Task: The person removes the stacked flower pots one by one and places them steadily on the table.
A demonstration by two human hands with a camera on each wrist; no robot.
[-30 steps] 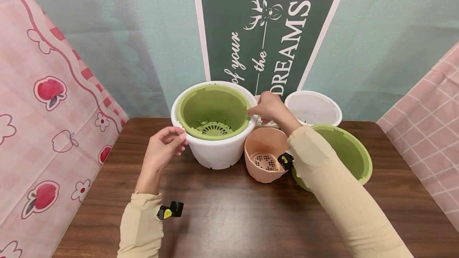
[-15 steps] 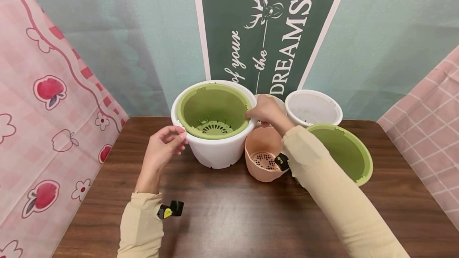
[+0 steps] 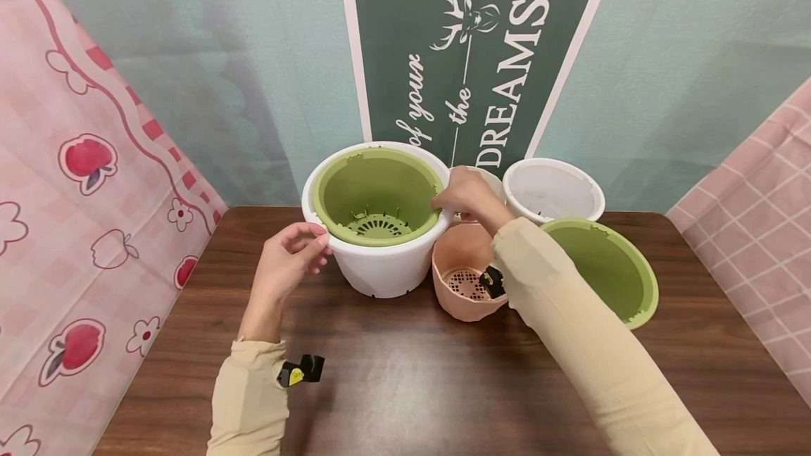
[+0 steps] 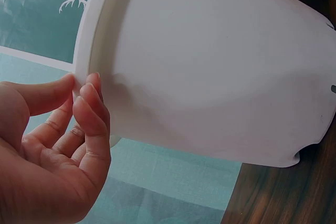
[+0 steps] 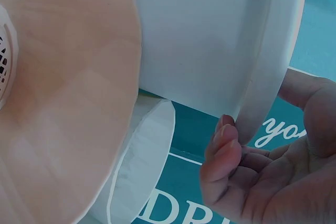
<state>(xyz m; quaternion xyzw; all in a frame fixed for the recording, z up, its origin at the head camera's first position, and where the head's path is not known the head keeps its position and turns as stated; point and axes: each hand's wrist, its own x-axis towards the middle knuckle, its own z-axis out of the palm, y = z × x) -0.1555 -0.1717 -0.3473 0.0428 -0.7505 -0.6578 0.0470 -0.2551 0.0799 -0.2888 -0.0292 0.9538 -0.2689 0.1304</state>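
Note:
A large white plastic pot (image 3: pixel 383 273) stands on the table with a green plant pot (image 3: pixel 374 192) nested inside it. Slots pierce the green pot's bottom. My left hand (image 3: pixel 288 259) pinches the white rim at the front left; in the left wrist view, thumb and fingers of that hand (image 4: pixel 63 135) meet across the rim. On the other side, my right hand (image 3: pixel 472 192) grips the rim. Its fingers curl beneath the white pot's lip (image 5: pixel 262 77) in the right wrist view, while the thumb lies on the far side, its tip hidden.
Close against the pot's right stands a peach pot (image 3: pixel 467 248) with a grid bottom. Behind my right hand a smaller whitish pot (image 3: pixel 493 180) is partly hidden. Farther right are a white pot (image 3: pixel 554 188) and a green pot (image 3: pixel 611 280), partly covered by my right sleeve (image 3: pixel 557 294).
My right hand has lowered slightly and shifted left at the rim, its wrist and forearm swinging left. The left hand and the pots look unmoved.

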